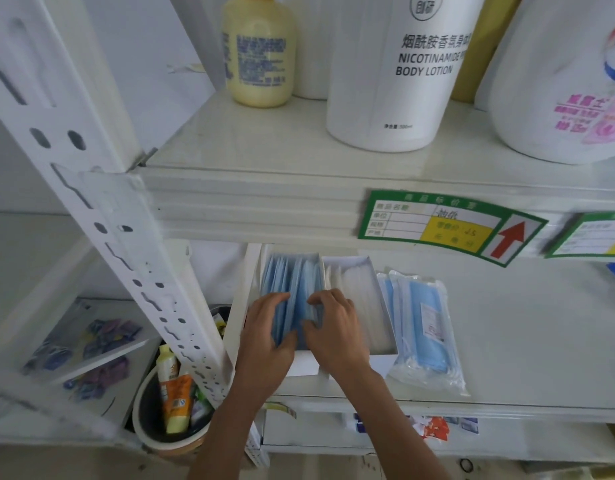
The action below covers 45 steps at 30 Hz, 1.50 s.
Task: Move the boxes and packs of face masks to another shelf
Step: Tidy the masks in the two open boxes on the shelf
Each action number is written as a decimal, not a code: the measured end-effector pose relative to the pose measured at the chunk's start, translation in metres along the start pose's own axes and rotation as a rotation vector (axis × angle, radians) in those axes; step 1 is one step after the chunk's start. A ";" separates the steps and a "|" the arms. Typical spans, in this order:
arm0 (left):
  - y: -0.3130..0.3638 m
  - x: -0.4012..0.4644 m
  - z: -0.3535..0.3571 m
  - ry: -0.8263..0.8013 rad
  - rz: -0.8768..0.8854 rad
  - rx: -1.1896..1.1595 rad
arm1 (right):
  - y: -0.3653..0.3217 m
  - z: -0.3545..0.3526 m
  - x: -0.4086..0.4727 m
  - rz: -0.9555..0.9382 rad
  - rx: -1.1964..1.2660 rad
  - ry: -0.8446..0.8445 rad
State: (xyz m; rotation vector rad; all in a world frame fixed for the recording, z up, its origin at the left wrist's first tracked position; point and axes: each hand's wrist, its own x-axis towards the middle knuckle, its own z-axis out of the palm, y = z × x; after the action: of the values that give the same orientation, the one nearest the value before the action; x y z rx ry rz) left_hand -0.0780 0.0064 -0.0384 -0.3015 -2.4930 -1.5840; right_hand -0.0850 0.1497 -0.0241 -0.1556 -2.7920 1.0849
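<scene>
White shelving point(507, 323) holds an open box of blue masks point(292, 282). Both hands, left hand point(268, 337) and right hand point(337, 330), pinch into the stack; beyond, a white-mask box point(361, 306) and, blurrily, a sealed pack point(424, 323).

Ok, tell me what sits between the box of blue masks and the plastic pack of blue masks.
In the head view, an open white box of white masks sits between the box of blue masks and the plastic pack of blue masks.

Mask pack point(424, 320) lies right of two boxes point(359, 306).
</scene>
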 end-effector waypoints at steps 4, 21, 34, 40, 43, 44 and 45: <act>-0.002 0.000 -0.002 -0.015 0.057 0.046 | 0.002 -0.001 -0.005 -0.061 -0.013 -0.021; 0.052 -0.010 0.059 -0.403 0.310 0.634 | 0.062 -0.061 -0.047 0.029 -0.421 0.081; 0.058 -0.006 0.072 -0.456 0.320 0.742 | 0.060 -0.068 -0.046 0.077 -0.228 0.022; 0.060 -0.001 0.075 -0.460 0.301 0.789 | 0.062 -0.070 -0.040 0.080 -0.097 0.107; 0.061 0.001 0.076 -0.430 0.287 0.777 | 0.064 -0.071 -0.042 0.041 -0.107 0.067; 0.061 0.001 0.076 -0.426 0.286 0.770 | 0.065 -0.070 -0.044 0.032 -0.091 0.067; 0.061 0.002 0.077 -0.429 0.290 0.763 | 0.065 -0.070 -0.045 0.022 -0.073 0.071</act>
State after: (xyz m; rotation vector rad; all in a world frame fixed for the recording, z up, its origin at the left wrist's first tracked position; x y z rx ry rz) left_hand -0.0666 0.1015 -0.0176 -0.8889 -2.9507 -0.4196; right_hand -0.0255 0.2374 -0.0218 -0.2280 -2.7737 0.9635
